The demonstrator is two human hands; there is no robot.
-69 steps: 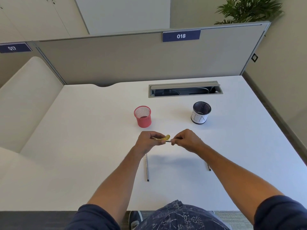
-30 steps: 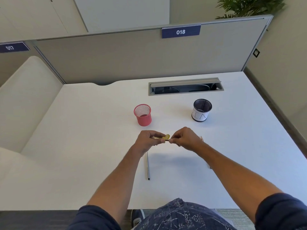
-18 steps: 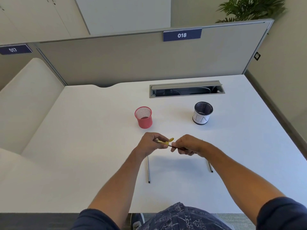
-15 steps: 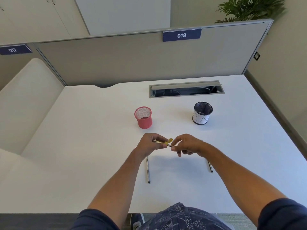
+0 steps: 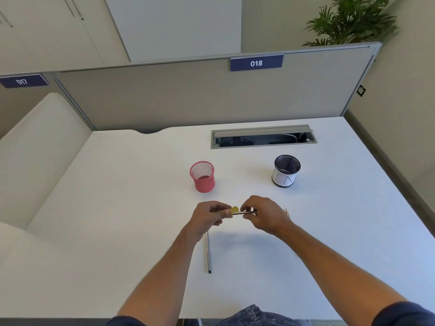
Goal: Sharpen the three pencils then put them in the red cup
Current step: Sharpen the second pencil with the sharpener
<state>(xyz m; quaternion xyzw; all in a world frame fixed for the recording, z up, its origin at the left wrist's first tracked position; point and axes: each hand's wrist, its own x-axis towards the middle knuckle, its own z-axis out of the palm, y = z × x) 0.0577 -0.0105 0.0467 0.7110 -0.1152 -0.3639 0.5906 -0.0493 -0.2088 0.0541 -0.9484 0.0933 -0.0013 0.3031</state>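
My left hand (image 5: 209, 217) pinches a small yellow sharpener (image 5: 234, 209) above the white desk. My right hand (image 5: 263, 215) pinches a dark pencil (image 5: 244, 212) whose tip points into the sharpener. A second pencil (image 5: 208, 252) lies on the desk below my left wrist, pointing toward me. The tip of a third pencil (image 5: 287, 211) shows behind my right wrist; the rest is hidden by my arm. The red mesh cup (image 5: 203, 177) stands upright just beyond my hands and looks empty.
A black mesh cup with a white paper label (image 5: 285, 171) stands to the right of the red cup. An open cable tray (image 5: 263, 137) is set into the desk (image 5: 117, 208) at the back. A grey partition closes off the far edge.
My right hand has moved back in toward the sharpener, after pulling slightly right and down half a second ago. The left hand holds its place. The pencils on the desk have not moved.
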